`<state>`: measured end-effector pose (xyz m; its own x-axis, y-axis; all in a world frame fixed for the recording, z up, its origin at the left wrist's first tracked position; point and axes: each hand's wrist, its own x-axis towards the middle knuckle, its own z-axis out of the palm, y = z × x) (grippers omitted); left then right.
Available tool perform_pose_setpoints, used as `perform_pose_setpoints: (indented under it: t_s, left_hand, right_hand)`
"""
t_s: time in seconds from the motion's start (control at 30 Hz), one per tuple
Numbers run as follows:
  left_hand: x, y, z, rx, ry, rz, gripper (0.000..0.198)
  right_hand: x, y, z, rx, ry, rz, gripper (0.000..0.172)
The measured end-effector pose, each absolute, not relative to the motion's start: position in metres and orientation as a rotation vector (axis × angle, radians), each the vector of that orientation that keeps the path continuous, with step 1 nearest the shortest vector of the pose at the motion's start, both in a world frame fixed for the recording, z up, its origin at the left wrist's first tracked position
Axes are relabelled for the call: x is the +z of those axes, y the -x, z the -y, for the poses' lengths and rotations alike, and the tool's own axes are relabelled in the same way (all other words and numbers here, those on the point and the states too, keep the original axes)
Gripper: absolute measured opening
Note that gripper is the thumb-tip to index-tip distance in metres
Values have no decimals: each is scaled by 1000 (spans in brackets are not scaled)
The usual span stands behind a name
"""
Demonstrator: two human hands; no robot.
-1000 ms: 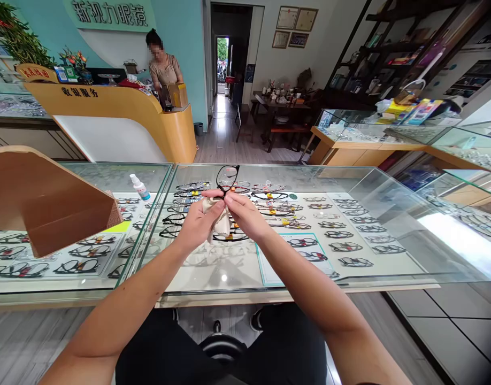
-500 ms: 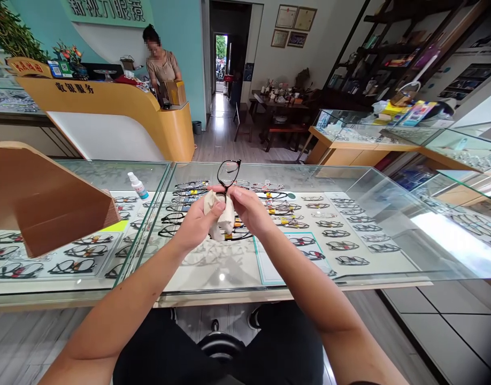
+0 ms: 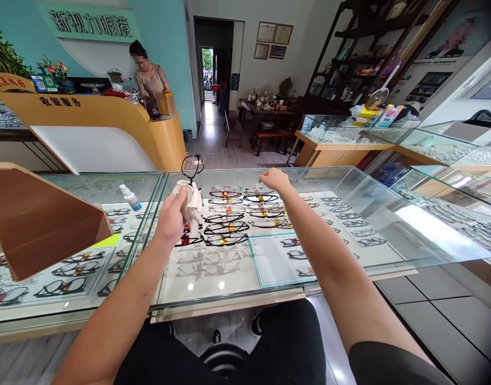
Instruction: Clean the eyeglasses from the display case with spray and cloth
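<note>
My left hand is closed on a cream-coloured cloth and a pair of black-framed glasses, one lens sticking up above the cloth. The cloth's lower end hangs over the glass counter. My right hand is apart from the glasses, off to the right over the counter's far part. Its fingers are bent together; whatever may be between them is too small to make out. Below both hands, rows of eyeglasses with coloured tags show through the glass top.
A brown cardboard box with its flap raised stands at the left, with a white spray bottle behind it. A teal-edged sheet lies under the glass. Across the room a person stands behind the yellow service desk.
My right hand has let go of the glasses and moved away to the right. My left hand has carried the glasses and cloth leftward. The view has turned slightly right.
</note>
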<state>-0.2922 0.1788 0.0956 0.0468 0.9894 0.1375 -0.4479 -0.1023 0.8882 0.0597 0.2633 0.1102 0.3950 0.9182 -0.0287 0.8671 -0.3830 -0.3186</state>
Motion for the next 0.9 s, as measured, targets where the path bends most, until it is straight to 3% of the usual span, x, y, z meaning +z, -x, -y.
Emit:
perform_pose_setpoints:
  t_s: [0.53, 0.73, 0.9]
  left_hand:
    - [94, 292, -179, 1383, -1118, -777, 71]
    - [94, 291, -179, 1382, -1074, -689, 70]
    - [91, 291, -181, 1381, -1069, -671, 69]
  right_hand:
    - [82, -73, -302, 77, 2559, 1746, 26]
    - [99, -158, -257, -75, 2686, 1512, 34]
    - [71, -212, -198, -73, 2778, 1333, 34]
